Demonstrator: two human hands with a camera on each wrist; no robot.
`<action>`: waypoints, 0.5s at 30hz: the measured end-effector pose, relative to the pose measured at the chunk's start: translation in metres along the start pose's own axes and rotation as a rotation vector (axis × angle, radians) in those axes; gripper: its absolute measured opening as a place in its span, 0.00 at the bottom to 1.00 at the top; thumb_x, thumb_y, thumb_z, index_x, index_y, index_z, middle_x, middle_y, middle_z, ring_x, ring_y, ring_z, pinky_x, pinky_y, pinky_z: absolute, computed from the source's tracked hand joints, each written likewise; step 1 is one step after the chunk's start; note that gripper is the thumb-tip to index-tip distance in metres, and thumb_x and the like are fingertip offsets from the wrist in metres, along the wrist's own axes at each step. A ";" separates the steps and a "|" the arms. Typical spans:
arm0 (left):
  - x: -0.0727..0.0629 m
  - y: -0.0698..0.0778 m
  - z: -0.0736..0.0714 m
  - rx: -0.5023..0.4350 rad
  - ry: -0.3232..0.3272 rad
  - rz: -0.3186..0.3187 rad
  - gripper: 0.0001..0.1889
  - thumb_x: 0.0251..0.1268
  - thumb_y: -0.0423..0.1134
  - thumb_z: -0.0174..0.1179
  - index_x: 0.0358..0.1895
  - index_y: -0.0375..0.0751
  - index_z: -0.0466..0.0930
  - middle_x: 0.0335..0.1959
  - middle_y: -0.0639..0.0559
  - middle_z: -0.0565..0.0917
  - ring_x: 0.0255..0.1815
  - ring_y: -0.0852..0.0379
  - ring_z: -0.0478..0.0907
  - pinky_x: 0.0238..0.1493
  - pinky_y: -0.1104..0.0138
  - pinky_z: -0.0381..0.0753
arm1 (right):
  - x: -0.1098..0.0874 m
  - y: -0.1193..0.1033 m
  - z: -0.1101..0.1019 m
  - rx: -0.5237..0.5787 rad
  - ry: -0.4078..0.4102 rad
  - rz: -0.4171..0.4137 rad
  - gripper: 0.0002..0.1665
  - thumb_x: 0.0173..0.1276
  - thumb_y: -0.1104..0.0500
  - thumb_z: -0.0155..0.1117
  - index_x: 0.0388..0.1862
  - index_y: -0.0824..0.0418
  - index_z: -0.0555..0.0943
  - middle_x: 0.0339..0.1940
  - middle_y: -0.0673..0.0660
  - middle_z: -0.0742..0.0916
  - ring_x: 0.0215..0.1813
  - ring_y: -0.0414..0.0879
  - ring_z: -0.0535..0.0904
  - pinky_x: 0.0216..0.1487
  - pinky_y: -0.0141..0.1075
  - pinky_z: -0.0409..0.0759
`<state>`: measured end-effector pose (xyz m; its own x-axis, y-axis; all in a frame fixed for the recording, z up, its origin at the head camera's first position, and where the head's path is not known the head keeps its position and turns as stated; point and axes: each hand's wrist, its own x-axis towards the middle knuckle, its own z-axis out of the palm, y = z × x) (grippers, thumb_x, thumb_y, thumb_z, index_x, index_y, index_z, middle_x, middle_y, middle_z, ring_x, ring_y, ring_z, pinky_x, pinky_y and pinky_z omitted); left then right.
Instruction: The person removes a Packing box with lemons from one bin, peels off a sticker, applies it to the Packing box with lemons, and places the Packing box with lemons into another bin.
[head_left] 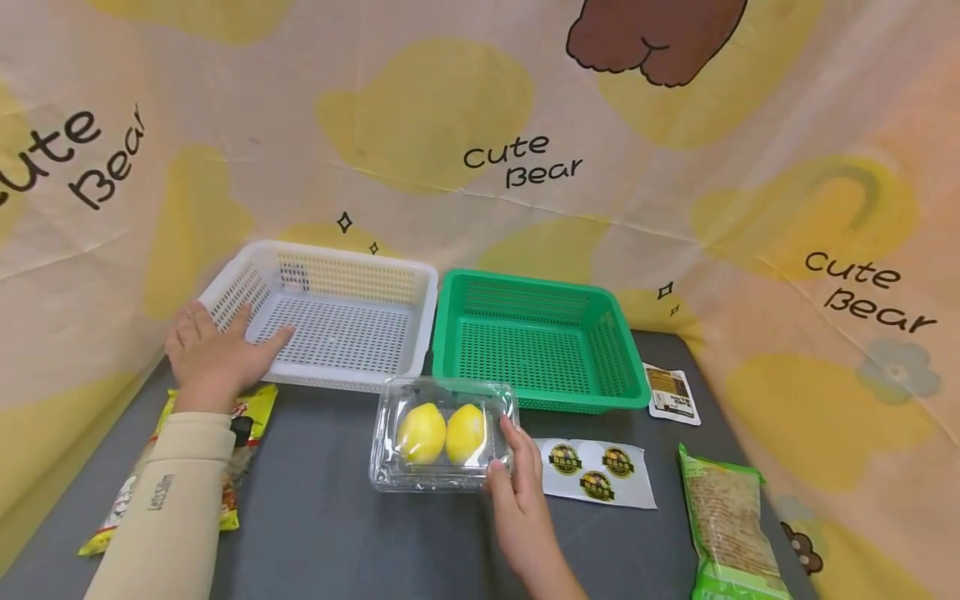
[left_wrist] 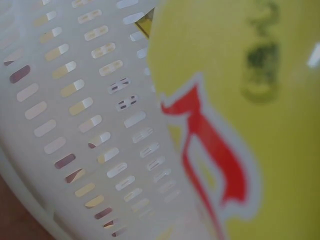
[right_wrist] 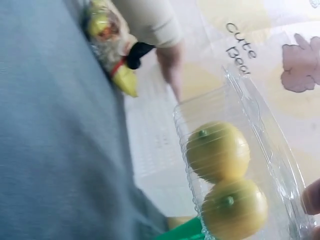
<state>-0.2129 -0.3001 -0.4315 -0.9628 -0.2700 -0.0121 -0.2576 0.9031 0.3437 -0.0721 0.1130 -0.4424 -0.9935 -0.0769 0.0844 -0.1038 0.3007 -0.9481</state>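
While the right hand (head_left: 521, 502) is gripping a clear box (head_left: 442, 477) of two lemons (head_left: 422, 433) in front of the green basket (head_left: 525, 350), the left hand (head_left: 217, 354), fingers spread, is resting at the white basket (head_left: 337, 333).

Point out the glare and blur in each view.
Head: mostly crisp, with bright glints on the box; left wrist: the packet is close and soft, its dark print smudged, with a white glint at the right edge; right wrist: the table looks blurred, the white basket washed out, and pale reflections streak the box.
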 end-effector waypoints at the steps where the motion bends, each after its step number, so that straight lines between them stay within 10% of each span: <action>1: 0.000 0.000 0.000 0.000 -0.001 -0.002 0.60 0.68 0.83 0.33 0.85 0.34 0.44 0.77 0.18 0.19 0.79 0.17 0.20 0.74 0.28 0.24 | -0.002 0.003 0.001 0.003 -0.006 0.018 0.32 0.86 0.62 0.49 0.85 0.57 0.61 0.84 0.60 0.58 0.46 0.45 0.79 0.52 0.35 0.80; 11: 0.001 -0.002 0.001 -0.013 0.003 0.005 0.59 0.69 0.82 0.34 0.86 0.36 0.42 0.77 0.19 0.19 0.79 0.17 0.19 0.74 0.28 0.23 | -0.004 0.039 0.022 0.047 -0.017 0.107 0.33 0.86 0.61 0.51 0.85 0.59 0.61 0.83 0.61 0.59 0.47 0.47 0.77 0.49 0.34 0.81; 15: 0.001 -0.003 0.002 -0.007 0.003 0.008 0.59 0.68 0.83 0.33 0.85 0.35 0.43 0.77 0.18 0.20 0.79 0.17 0.19 0.74 0.28 0.23 | 0.000 0.047 0.031 -0.022 0.022 0.088 0.31 0.84 0.61 0.53 0.83 0.58 0.65 0.81 0.59 0.63 0.63 0.54 0.76 0.60 0.45 0.79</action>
<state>-0.2137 -0.3021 -0.4342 -0.9645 -0.2641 -0.0066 -0.2496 0.9026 0.3506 -0.0753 0.0979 -0.4964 -0.9996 -0.0286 0.0082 -0.0171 0.3266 -0.9450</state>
